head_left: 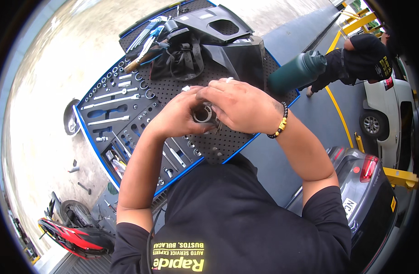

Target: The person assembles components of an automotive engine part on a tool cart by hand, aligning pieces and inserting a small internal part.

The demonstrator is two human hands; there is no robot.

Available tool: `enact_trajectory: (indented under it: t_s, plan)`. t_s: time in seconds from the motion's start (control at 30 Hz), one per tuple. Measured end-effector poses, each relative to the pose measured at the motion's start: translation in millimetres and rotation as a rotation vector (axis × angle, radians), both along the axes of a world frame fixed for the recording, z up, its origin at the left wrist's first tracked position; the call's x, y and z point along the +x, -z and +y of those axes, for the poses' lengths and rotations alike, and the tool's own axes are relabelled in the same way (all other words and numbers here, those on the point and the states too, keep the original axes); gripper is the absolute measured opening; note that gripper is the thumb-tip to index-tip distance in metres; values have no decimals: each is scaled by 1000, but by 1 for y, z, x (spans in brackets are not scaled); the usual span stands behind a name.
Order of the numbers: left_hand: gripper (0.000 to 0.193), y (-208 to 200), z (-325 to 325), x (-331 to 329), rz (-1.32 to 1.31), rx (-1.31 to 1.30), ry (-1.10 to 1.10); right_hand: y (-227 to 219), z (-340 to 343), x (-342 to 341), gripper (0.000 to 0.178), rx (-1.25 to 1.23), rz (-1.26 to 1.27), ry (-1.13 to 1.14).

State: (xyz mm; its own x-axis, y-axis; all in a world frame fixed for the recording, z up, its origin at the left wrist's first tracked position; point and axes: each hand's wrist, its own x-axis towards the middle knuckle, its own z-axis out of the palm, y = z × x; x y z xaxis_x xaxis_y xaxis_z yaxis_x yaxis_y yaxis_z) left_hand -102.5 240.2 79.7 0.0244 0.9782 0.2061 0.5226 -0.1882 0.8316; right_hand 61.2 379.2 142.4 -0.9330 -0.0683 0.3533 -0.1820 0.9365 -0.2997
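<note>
Part [203, 121] has rnd silvery rim, dk hollow ctr.

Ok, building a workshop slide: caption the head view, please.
Left hand and right hand hold a hollow round part above a perforated bench top.

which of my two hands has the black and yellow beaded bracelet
The right hand wears the beaded bracelet at its wrist; the left hand has a bare wrist.

And here's the ring [201, 121], shiny metal, the flask [291, 74], smooth and matt, the panel [198, 22], plastic-looking (the bag [187, 61], all cloth!), the tools [109, 120], gleaming metal
</note>
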Motion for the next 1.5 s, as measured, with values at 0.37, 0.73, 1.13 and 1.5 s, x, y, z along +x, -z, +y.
enact_trajectory:
  t_s: [0.37,0.73,1.13,1.5]
  plan:
    - [57,-29,15,-22,298,-192,257,1,4,-1,26,-53,-37,20]
    - [62,-31,37,-27,240,-545,228,11,8,-9,20,-96,-10,92]
    - [57,14,13,-16,-390,-504,-11,7,9,-6,23,-103,-104,169]
    - [46,15,-2,-5,-590,-361,-27,-23,-5,-13,24,-80,-434,241]
